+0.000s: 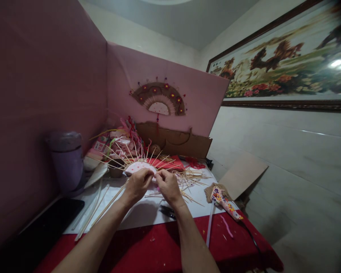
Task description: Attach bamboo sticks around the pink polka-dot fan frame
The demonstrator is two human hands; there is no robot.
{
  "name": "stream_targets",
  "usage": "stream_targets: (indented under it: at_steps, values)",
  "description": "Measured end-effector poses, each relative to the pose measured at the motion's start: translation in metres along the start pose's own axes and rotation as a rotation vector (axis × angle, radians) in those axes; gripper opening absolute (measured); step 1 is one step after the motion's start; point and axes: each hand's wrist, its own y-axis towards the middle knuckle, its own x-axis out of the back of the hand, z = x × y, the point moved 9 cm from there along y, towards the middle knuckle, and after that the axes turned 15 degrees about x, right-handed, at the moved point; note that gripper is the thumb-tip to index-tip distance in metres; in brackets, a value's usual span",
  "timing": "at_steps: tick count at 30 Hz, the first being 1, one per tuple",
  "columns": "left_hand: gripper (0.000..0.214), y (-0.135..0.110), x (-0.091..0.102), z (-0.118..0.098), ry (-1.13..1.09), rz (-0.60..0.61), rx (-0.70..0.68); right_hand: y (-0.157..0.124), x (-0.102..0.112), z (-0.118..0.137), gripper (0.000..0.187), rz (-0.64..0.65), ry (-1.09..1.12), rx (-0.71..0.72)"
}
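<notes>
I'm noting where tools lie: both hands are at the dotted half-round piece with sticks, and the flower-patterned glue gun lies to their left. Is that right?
Not quite: the head view shows the flower-patterned glue gun to their right. The left hand and right hand are indeed at the dotted half-round piece.

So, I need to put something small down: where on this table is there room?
Between the left forearm and right forearm, the white sheet shows bare left of the black tool; nearer, the red cloth has only specks. It's crowded right of the right hand with loose sticks, and left of the left forearm with clear rods.
</notes>
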Motion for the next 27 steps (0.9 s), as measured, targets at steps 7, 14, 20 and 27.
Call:
stream_targets:
  at_steps: [7, 14, 20, 27]
  values:
    - [0.013, 0.008, 0.010, 0.025, -0.255, -0.024, 0.265, -0.001, -0.004, -0.003, 0.020, -0.002, 0.056, -0.029]
    - [0.017, 0.007, 0.000, 0.018, -0.376, 0.097, 0.253, -0.001, 0.001, 0.001, 0.020, -0.036, 0.024, 0.000]
    - [0.011, 0.005, -0.003, 0.019, -0.401, 0.122, 0.278, -0.002, 0.004, 0.005, 0.016, -0.027, -0.058, 0.007]
    - [0.014, 0.007, -0.009, 0.022, -0.430, 0.180, 0.263, -0.001, 0.006, 0.007, 0.015, -0.030, -0.069, 0.014]
